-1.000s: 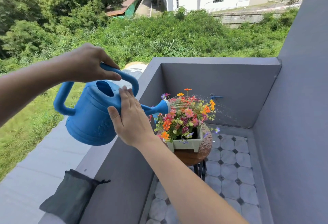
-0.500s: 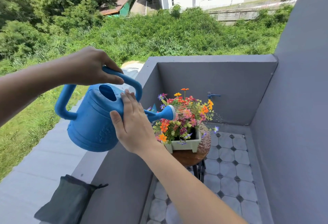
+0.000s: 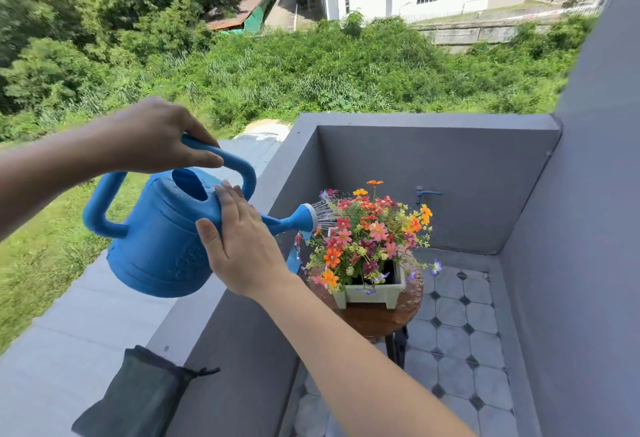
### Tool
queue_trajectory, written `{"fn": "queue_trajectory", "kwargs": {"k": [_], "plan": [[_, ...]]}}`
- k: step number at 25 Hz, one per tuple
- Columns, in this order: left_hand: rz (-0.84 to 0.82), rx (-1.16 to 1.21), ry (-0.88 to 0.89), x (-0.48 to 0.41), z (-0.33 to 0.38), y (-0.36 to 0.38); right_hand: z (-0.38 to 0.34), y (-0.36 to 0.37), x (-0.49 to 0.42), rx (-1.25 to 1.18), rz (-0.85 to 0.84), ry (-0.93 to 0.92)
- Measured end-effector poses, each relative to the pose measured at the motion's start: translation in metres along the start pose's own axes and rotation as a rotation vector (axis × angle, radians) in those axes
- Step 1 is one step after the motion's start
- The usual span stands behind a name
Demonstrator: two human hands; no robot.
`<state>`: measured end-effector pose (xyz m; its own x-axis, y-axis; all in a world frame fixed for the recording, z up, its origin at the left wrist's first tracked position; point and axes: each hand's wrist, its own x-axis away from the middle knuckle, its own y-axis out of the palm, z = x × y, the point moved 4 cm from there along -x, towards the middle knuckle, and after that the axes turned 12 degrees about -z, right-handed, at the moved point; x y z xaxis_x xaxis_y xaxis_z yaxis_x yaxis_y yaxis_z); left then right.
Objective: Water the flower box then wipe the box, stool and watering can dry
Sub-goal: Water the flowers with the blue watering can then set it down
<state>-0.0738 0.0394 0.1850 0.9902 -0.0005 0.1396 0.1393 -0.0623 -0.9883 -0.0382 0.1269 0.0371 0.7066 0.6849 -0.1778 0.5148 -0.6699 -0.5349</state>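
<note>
A blue watering can (image 3: 157, 235) hangs tilted over the balcony wall. My left hand (image 3: 156, 135) grips its top handle. My right hand (image 3: 242, 242) lies flat against its side by the spout, fingers together. Water sprays from the spout's rose (image 3: 306, 218) onto the flowers (image 3: 367, 235) in a pale green flower box (image 3: 374, 293). The box stands on a round wooden stool (image 3: 377, 319) whose top looks wet.
A dark grey cloth (image 3: 138, 398) lies on the grey balcony ledge (image 3: 166, 343) at lower left. Grey walls enclose the tiled floor (image 3: 457, 339). A blue tap (image 3: 424, 193) sticks out of the back wall. Grass and bushes lie beyond.
The can has swung slightly back toward me and lower, the spray now falling on the left side of the flowers. Both hands keep their hold.
</note>
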Motion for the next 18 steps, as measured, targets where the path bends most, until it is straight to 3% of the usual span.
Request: {"fn": "queue_trajectory", "kwargs": {"k": [18], "plan": [[0.004, 0.052, -0.040, -0.023, -0.016, 0.000, 0.013, -0.003, -0.037, -0.012, -0.009, -0.013]]}}
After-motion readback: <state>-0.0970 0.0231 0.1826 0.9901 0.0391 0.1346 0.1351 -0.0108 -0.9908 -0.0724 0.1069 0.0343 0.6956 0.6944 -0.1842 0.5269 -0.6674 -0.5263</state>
